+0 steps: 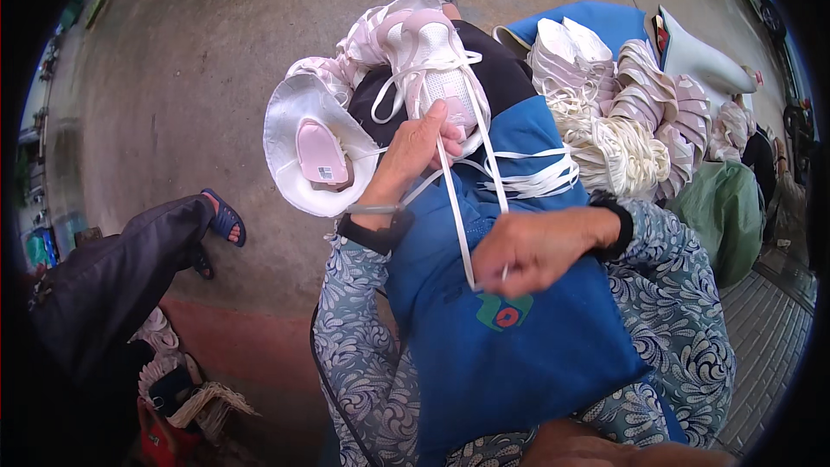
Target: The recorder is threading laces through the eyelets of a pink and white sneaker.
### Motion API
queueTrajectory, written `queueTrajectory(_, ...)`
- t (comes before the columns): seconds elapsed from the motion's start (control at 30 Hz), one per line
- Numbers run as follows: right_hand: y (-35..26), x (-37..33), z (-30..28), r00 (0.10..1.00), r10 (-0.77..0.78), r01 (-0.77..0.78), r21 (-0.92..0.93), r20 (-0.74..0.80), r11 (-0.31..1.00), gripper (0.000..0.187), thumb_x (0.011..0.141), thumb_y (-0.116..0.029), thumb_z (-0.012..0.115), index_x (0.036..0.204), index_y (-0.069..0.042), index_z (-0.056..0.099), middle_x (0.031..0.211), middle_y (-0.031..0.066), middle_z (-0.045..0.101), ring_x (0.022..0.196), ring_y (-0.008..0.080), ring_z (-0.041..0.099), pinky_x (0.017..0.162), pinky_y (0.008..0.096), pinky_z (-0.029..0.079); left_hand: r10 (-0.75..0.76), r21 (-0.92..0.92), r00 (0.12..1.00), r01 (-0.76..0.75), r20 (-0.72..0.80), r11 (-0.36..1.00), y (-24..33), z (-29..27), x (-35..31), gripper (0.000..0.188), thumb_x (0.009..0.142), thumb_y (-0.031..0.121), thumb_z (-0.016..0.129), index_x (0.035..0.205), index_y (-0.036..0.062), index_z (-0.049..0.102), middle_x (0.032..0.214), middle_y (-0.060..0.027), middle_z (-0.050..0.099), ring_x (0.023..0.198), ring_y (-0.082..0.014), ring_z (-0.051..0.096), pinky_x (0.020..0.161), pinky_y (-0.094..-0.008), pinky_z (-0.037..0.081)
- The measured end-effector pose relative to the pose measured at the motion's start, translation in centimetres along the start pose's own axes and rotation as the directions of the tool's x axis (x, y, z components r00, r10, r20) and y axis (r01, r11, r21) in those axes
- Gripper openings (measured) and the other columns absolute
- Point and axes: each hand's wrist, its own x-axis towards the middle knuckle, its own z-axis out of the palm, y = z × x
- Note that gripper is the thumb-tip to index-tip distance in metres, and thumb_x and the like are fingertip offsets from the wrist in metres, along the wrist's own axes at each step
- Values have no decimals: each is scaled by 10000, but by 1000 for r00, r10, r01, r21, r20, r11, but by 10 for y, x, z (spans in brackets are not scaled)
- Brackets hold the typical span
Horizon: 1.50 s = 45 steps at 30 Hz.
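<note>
A white and pale pink shoe upper (439,47) lies across my dark-clad knee, the front one of a row of similar uppers. My left hand (417,149) is closed at its near edge, thumb on top, where a white shoelace (455,207) runs out. Nearer to me, over the blue apron (510,363), my right hand (540,246) is closed in a pinch on the lace, slightly blurred. Two strands stretch between the upper and this hand. More lace loops over the upper's left side. A bundle of white laces (536,175) rests on the apron to the right.
Left of my left hand, another upper (285,134) shows a pink inner piece. At right are stacked pink uppers (644,86), a heap of cream laces (618,151), a white boot (705,56) and a green sack (722,216). Another person's sandalled foot (226,220) is at left.
</note>
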Motion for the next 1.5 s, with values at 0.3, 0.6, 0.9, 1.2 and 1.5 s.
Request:
queueTrajectory(0.3,5,-32,-25,875,264,-241,109,-406,964,203,882,-203,528,822,-24,602,712,39,585,577,118,538,526,255,448,261,15,965,-261,25,965,9,33,0,221,899,143,403,938,12,576,628,-99,525,463,-185,511,470,-325,436)
queueTrajectory(0.6,52,-22,-51,739,607,94,937,-291,335,309,963,-322,430,983,-31,531,642,-47,393,455,28,317,350,172,248,432,427,710,-691,556,584,13,144,-66,99,850,42,466,885,-41,506,746,-183,549,720,-349,584,604,-409,454)
queueTrajectory(0.9,56,-61,-62,746,577,-161,752,-332,640,147,870,-199,568,912,-61,593,596,-95,378,483,-12,317,384,157,231,540,591,680,-720,495,364,20,50,-53,311,904,234,403,746,24,570,697,-181,584,693,-363,584,645,-432,454)
queueTrajectory(1.2,56,-27,-54,711,621,-310,645,-331,698,170,873,-239,573,923,-84,621,612,-81,429,484,0,338,399,164,237,735,839,636,-248,-235,484,30,-9,27,165,802,104,590,928,-1,573,820,-148,589,765,-294,589,699,-389,462)
queueTrajectory(1.5,47,-21,-53,720,609,-310,632,-332,710,196,904,-228,505,948,-56,588,571,-79,401,483,-11,344,375,148,232,793,877,587,-284,-160,388,27,-23,46,111,816,120,561,887,35,577,867,-161,564,775,-374,576,690,-435,457)
